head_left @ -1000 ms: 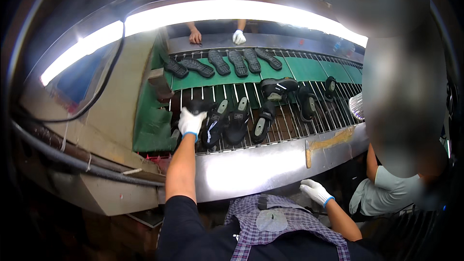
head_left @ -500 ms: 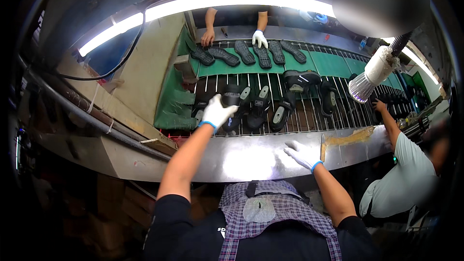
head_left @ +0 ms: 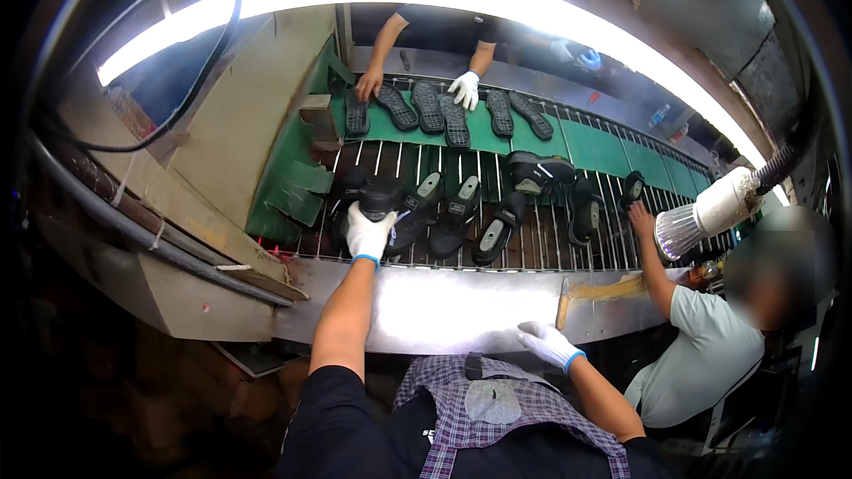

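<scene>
My left hand (head_left: 368,235), in a white glove with a blue cuff, is closed round the near end of a black shoe (head_left: 380,195) at the left of the wire rack. Its fingertips are partly hidden by the shoe. Other black shoes with pale insoles lie beside it, among them one shoe (head_left: 455,217) just to the right and a tilted shoe (head_left: 501,229) farther along. My right hand (head_left: 548,344), gloved the same way, hovers over the front edge of the metal ledge with fingers stretched out and nothing in them.
Across the rack (head_left: 612,248), a person's bare hand and white-gloved hand touch black soles (head_left: 428,108) on a green belt (head_left: 577,137). At right another person reaches toward a shoe (head_left: 632,186). A lamp (head_left: 701,217) hangs there. A wooden-handled tool (head_left: 563,303) lies on the metal ledge (head_left: 444,306).
The view has shifted. My left hand and the black shoe have moved left and nearer; my right hand has drawn back toward me. The person at right has reached farther in over the rack.
</scene>
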